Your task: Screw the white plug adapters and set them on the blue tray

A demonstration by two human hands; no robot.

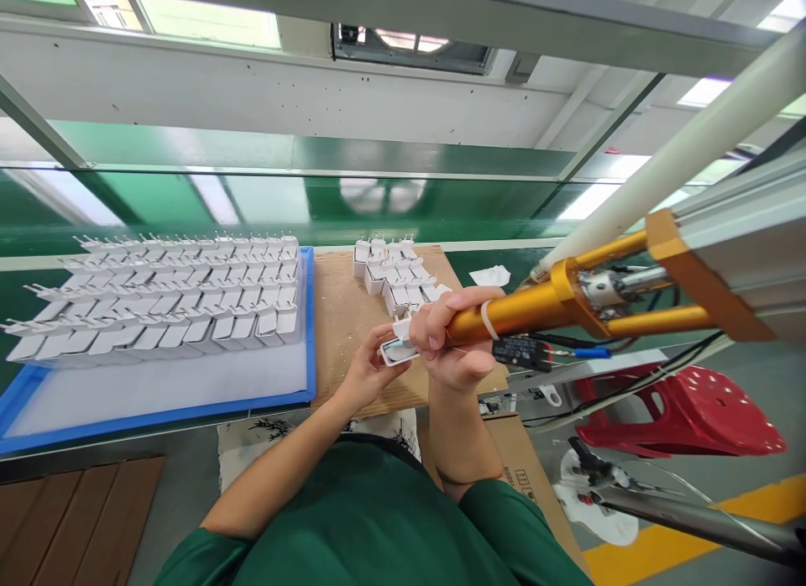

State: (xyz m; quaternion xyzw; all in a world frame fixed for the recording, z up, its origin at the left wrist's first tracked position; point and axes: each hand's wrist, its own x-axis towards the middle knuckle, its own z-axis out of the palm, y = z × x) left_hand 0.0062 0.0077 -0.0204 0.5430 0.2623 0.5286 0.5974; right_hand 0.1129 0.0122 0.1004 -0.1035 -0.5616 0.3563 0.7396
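Observation:
My left hand [368, 369] is closed around a white plug charger housing [398, 351], a small open box whose inside faces up. A white piece [401, 327] sits at its upper edge, partly hidden by my right fingers. My right hand [444, 330] wraps the lower end of a gold cylindrical tool [513, 313], thumb below and fingers above. The tool's tip is hidden in that hand, close to the housing. Behind my hands, a group of white plug chargers [400, 271] stands on a brown board [343, 317].
On the left, a blue-edged tray [310, 326] carries several rows of white chargers [189, 292], pins up. A black switch [522, 353] with wires hangs beside the tool. White scrap [491, 275] lies behind. A red stool [698, 410] stands at the right.

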